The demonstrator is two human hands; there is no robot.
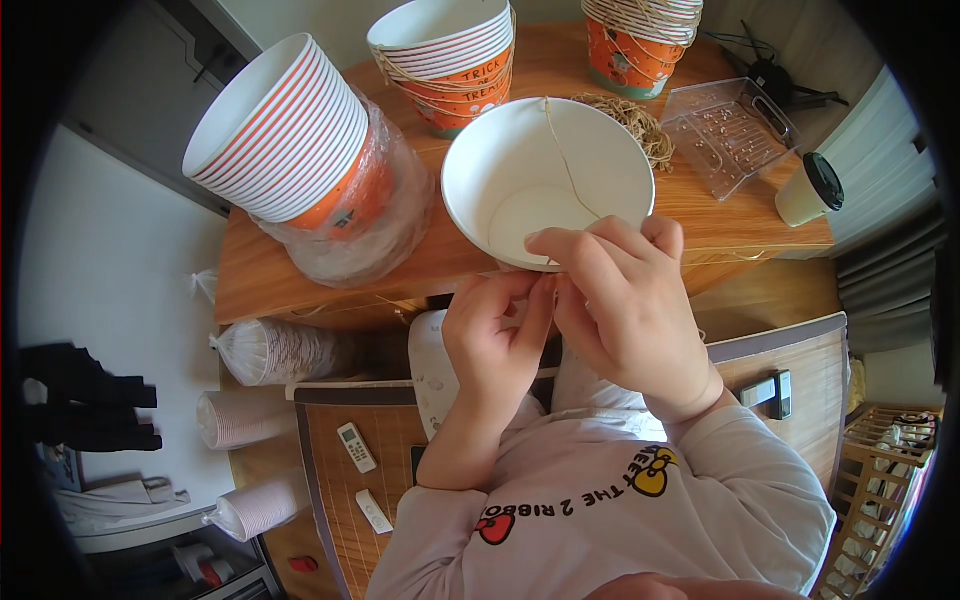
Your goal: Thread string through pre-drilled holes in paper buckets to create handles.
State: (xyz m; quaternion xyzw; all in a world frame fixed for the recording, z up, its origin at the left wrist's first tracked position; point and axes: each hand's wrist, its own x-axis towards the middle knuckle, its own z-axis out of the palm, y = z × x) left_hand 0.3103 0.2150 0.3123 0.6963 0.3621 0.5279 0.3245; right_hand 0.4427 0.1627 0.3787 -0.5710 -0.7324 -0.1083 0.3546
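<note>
A white-lined paper bucket (520, 150) stands at the near edge of the wooden table, its open mouth toward me. A thin tan cord (562, 155) is fixed at its far rim and runs down across the inside until my right hand (630, 300) hides it. That hand is closed in a pinch at the near rim, with the cord passing into its fingers. Just below the rim, my left hand (497, 325) is closed too, thumb and forefinger pressed together against the right fingertips. What lies between the left fingertips is too small to make out.
A tall bucket stack (280, 130) in plastic wrap leans at left. Behind are an orange bucket stack (450, 75) and another with cord handles (640, 50). A tan cord bundle (630, 125), a clear tray (730, 135) of small pieces and a lidded cup (808, 190) lie right.
</note>
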